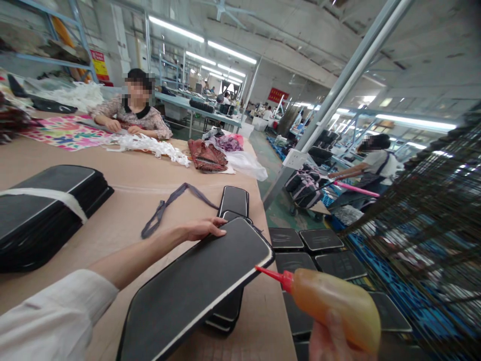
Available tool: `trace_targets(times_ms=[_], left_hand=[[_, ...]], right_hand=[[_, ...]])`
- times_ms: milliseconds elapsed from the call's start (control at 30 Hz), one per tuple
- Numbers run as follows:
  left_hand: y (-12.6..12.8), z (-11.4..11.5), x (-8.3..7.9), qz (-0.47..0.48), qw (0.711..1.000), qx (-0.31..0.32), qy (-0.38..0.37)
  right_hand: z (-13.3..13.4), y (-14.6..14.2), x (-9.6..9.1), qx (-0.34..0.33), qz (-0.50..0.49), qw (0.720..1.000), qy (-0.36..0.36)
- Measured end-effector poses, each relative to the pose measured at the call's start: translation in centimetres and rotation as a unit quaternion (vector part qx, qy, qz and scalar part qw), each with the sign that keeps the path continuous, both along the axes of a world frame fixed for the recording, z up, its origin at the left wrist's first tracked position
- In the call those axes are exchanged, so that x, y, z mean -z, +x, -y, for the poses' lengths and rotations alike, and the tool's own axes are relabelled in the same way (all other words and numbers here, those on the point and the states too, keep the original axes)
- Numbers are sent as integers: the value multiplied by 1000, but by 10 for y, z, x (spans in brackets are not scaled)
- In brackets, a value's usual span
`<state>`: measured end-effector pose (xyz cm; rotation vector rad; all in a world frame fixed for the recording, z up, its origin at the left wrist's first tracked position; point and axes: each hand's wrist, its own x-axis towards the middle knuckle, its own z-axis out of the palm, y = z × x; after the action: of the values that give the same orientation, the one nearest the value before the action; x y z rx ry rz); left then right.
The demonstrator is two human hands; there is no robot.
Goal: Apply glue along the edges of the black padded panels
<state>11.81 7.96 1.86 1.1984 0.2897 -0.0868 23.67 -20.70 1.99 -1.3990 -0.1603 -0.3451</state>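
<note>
My left hand (201, 229) grips the far edge of a black padded panel (195, 286) with a pale rim, holding it tilted over the table edge. In my right hand (330, 341) is an orange squeeze bottle (334, 303); its red nozzle tip touches the panel's right edge near the corner. Under the panel lie more black panels (233, 200) in a short stack. My white sleeve (52, 316) shows at the bottom left.
A strapped stack of black panels (45, 210) sits at left on the brown table (128, 185). A grey strap (169, 203) lies in the middle. More panels (319, 240) are laid out below to the right. A seated person (131, 108) works across the table; another person (372, 160) stands right.
</note>
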Motion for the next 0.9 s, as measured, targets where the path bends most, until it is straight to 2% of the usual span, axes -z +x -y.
trace_targets(times_ms=[100,200,367,567,900], left_hand=[[3,-1,0,2,1000,4,-1],[6,-1,0,-3,1000,1,-3],[12,-2,0,-14,1000,-6,-8],[17,-5,1,-27,999,-8,-18],[23,-9,10,-43,999,-16,-18]], right_hand=[[-5,-3,-11,23,-21,999,19],[-10,-5,-15,18,-42,998,45],[-7,-2,2,-31,-52,995,79],[-1,2,19,-36,2,999,19],[2,4,22,-73,47,995,-39]])
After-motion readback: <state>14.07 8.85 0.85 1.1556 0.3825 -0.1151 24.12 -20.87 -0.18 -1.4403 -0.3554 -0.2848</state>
